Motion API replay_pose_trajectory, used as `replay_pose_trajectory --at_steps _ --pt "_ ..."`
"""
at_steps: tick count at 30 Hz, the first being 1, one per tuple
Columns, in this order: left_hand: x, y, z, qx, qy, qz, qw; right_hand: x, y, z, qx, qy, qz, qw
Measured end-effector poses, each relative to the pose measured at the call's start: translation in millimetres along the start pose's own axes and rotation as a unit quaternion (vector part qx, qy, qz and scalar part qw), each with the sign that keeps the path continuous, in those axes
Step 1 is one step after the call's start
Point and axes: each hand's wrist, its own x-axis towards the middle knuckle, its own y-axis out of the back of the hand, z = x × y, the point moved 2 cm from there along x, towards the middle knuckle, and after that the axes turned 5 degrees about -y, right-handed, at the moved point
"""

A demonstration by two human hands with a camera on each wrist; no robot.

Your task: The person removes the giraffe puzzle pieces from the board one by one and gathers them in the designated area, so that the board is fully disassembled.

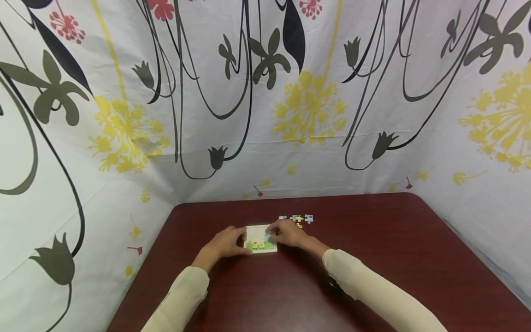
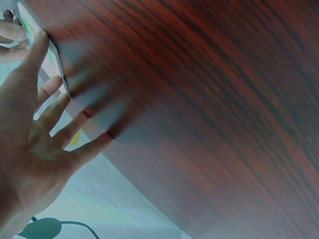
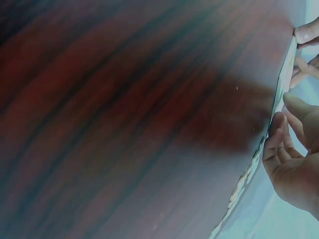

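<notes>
A small white puzzle tray (image 1: 261, 251) lies on the table, partly filled along its near side with a green and yellow picture. My left hand (image 1: 226, 242) is at its left end, fingers spread and fairly straight. In the left wrist view, the thumb of that left hand (image 2: 45, 119) touches the tray's edge (image 2: 61, 69). My right hand (image 1: 289, 234) is over the tray's right side, pinching a light blue puzzle piece (image 1: 267, 237) at the picture. In the right wrist view, the curled fingers of the right hand (image 3: 299, 164) hide the piece.
Several loose jigsaw pieces (image 1: 297, 218) lie just beyond the right hand. The dark red wooden table (image 1: 352, 230) runs back to a patterned cloth (image 1: 265, 138) hanging behind and at both sides.
</notes>
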Motion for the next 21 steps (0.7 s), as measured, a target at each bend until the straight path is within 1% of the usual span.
replay_pose_trajectory --at_steps 3,5,9,12,15,21 --pt "0.1 -0.1 0.6 -0.001 -0.004 0.001 1.0000 0.0 -1.5 -1.7 -0.004 0.003 -0.011 0.9999" --pt "0.2 0.2 0.8 -0.001 -0.003 0.002 1.0000 -0.2 -1.4 -2.8 -0.008 0.013 -0.016 0.9998" --pt "0.7 1.5 0.7 -0.001 -0.001 0.002 1.0000 1.5 -0.8 -3.6 -0.014 0.028 -0.020 0.9993" --pt "1.0 1.8 0.8 -0.002 -0.002 0.003 1.0000 3.2 -0.3 -6.0 -0.010 0.032 -0.023 0.9992" --pt "1.1 1.6 0.9 -0.003 -0.003 0.002 1.0000 3.5 0.4 -8.3 -0.009 0.026 -0.026 0.9993" --pt "1.4 0.4 0.5 -0.003 -0.003 0.002 1.0000 1.3 0.5 -8.0 -0.002 -0.003 -0.023 0.9997"
